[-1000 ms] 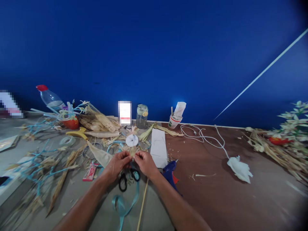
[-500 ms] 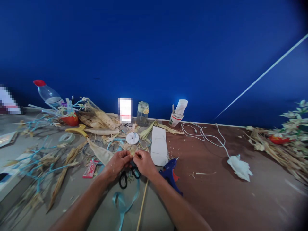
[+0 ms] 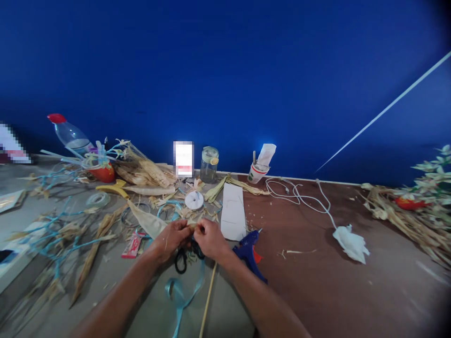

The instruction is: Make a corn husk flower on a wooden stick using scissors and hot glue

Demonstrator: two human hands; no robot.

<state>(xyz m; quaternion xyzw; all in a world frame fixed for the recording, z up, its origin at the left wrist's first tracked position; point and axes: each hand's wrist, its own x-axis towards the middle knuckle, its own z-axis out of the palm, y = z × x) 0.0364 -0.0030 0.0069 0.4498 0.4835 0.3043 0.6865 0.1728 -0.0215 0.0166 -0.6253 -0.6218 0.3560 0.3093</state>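
My left hand (image 3: 172, 239) and my right hand (image 3: 210, 239) meet over the table, fingers pinched together on a small piece of dried corn husk (image 3: 192, 226) between them. Black-handled scissors (image 3: 182, 259) lie just under the hands. A light blue ribbon (image 3: 179, 293) curls on the table below them, beside a thin wooden stick (image 3: 207, 300). A blue glue gun (image 3: 248, 251) lies right of my right wrist. A white paper sheet (image 3: 233, 212) and a white disc (image 3: 194, 200) lie just beyond the hands.
Dried husks and blue strands (image 3: 63, 234) litter the left side. A plastic bottle (image 3: 70, 134), a glass jar (image 3: 208, 165) and a paper cup (image 3: 257, 172) stand by the blue wall. A white cable (image 3: 299, 197) leads to a white husk flower (image 3: 350, 243). More dried stalks (image 3: 412, 216) lie far right.
Both hands have drawn slightly lower and closer together, still pinched on the husk piece. The view has shifted a little; nothing else on the table has moved.
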